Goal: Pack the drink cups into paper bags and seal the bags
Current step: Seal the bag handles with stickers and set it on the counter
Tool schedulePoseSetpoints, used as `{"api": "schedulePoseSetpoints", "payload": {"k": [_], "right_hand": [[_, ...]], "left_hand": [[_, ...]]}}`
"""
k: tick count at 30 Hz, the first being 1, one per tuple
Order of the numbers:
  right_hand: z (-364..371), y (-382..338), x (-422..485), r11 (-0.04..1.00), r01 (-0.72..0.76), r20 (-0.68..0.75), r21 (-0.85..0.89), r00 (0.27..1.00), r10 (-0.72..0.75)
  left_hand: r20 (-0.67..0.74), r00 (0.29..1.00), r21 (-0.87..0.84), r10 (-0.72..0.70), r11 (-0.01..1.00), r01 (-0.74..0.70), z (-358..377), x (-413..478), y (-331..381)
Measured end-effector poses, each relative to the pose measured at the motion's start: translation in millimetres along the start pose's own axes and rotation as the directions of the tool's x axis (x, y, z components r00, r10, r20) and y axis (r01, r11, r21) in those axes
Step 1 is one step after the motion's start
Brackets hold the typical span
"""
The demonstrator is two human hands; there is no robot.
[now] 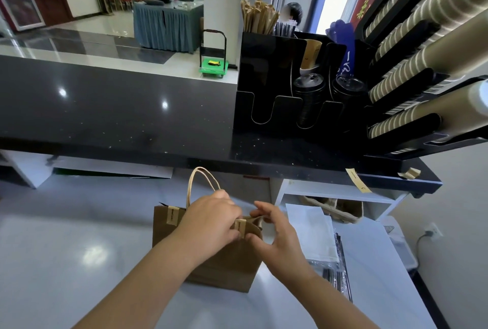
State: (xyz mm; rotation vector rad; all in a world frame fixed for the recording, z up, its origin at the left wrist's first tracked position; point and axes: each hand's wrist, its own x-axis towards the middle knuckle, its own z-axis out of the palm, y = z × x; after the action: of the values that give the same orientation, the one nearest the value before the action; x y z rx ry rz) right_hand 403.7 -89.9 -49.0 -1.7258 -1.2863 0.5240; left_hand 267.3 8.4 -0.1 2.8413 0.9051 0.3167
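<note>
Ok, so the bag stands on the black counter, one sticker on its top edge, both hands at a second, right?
No: the head view shows the bag on the white worktop below the black counter. The rest holds.

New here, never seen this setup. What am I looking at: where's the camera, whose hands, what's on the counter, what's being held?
No robot here: a person works with bare hands, and the single picture comes from a wide-angle camera on their head, looking forward and down. The left hand and right hand both pinch the top edge of a brown paper bag standing on the white worktop. One sticker strip is already stuck over the top edge; the left hand sits at a second strip. What is inside the bag is hidden. Behind, on the black counter, stands an organiser with lids and a rack of paper cups.
</note>
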Motion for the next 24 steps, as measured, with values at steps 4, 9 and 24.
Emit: {"api": "schedulePoseSetpoints", "payload": {"k": [4, 9, 24], "right_hand": [[1, -1, 0, 1.000, -0.014, -0.011, 0.018, 1.000, 0.014], [2, 1, -2, 0.999, -0.041, -0.013, 0.015, 0.999, 0.041], [1, -5, -5, 0.998, -0.053, -0.013, 0.013, 0.998, 0.054]], "left_hand": [[-0.001, 1.000, 0.115, -0.018, 0.993, 0.018, -3, 4, 3], [-0.034, 0.999, 0.144, 0.036, 0.989, -0.030, 5, 3, 2], [-0.145, 0.984, 0.058, 0.104, 0.994, -0.096, 3, -19, 10]]}}
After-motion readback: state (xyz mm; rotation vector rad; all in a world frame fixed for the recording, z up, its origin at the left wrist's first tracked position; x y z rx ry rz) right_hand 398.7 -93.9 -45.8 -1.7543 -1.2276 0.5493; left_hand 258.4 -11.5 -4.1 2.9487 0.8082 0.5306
